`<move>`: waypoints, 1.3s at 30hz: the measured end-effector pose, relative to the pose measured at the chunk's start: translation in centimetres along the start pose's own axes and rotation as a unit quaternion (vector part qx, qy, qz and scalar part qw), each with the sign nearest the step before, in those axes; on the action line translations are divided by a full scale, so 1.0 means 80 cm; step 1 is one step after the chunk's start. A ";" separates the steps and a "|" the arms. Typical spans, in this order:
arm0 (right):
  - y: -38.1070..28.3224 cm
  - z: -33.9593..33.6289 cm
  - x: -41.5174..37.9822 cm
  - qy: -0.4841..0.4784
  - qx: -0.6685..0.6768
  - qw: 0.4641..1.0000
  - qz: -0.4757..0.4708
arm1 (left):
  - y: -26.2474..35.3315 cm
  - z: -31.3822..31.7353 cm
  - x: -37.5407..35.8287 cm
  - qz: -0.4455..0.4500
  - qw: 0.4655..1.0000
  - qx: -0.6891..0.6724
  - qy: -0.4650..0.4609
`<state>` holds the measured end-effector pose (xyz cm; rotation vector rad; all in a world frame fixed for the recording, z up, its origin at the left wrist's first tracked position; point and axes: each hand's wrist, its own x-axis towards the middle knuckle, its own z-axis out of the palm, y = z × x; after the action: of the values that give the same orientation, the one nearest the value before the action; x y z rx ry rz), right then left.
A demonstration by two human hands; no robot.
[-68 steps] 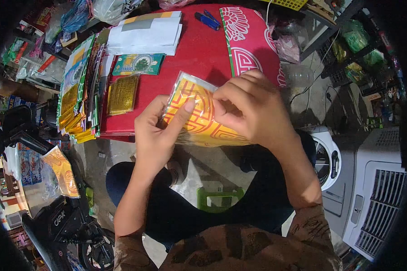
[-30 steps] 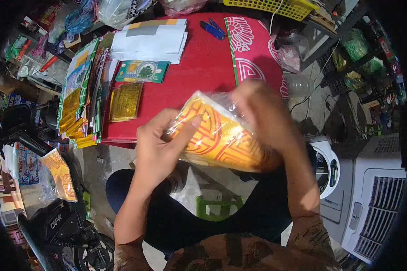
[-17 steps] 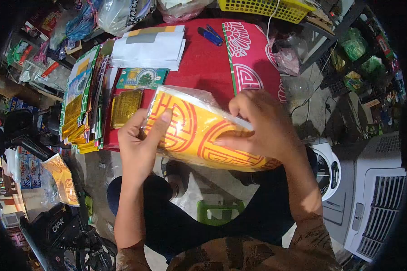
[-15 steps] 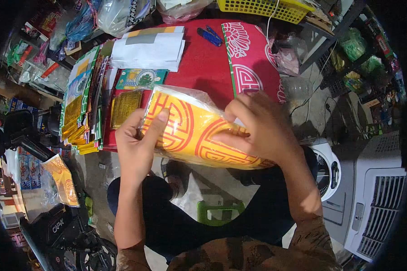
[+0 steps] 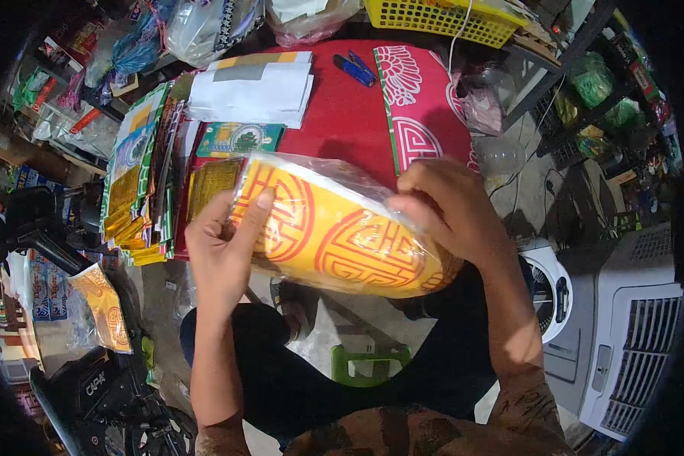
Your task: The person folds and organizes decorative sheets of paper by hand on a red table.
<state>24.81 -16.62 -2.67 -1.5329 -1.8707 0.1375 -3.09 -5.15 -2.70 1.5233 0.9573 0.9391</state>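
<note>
Above my lap I hold a yellow folded paper packet point(image 5: 372, 247) with round red patterns, inside a clear plastic bag point(image 5: 334, 169). A white strip shows along its upper edge. My left hand point(image 5: 232, 239) grips the left end, thumb on top and fingers underneath. At the upper right edge, my right hand point(image 5: 444, 205) is closed in a pinch on the bag's plastic; its fingertips are partly hidden. Beyond the packet on the red cloth surface point(image 5: 334, 121) lie a green printed card point(image 5: 241, 140), a gold sheet bundle point(image 5: 213, 185) and folded white papers point(image 5: 251, 93).
A stack of colourful paper packets point(image 5: 133, 178) stands at the left of the red surface. Blue-handled snips point(image 5: 355, 69) lie at the back near a pink patterned sheet point(image 5: 414, 106). Behind is a yellow basket point(image 5: 448, 23). A white fan point(image 5: 547, 289) and air cooler point(image 5: 634, 334) stand right.
My right hand has shifted up and right, from lying over the packet's front to its upper edge. More of the red pattern shows. The packet has moved slightly toward me.
</note>
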 end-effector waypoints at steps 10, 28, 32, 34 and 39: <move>-0.008 0.028 -0.008 -0.035 -0.117 0.991 -0.051 | -0.010 -0.032 0.025 0.055 0.996 0.009 0.072; 0.002 0.048 0.014 -0.081 -0.007 0.996 0.046 | -0.025 -0.010 0.041 0.285 0.890 0.327 0.143; 0.008 0.042 0.008 -0.101 0.000 0.989 0.109 | -0.023 0.059 -0.029 0.317 0.800 0.506 0.056; 0.011 0.040 0.005 -0.107 0.005 0.987 0.118 | -0.035 0.080 -0.043 0.302 0.824 0.461 -0.136; 0.018 0.028 0.007 -0.127 -0.007 0.988 0.090 | -0.074 0.095 -0.050 0.283 0.814 0.462 -0.213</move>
<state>24.68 -14.90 -4.82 -1.7611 -1.9254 0.4203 1.86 -10.89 -9.86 2.8201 0.6317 0.4371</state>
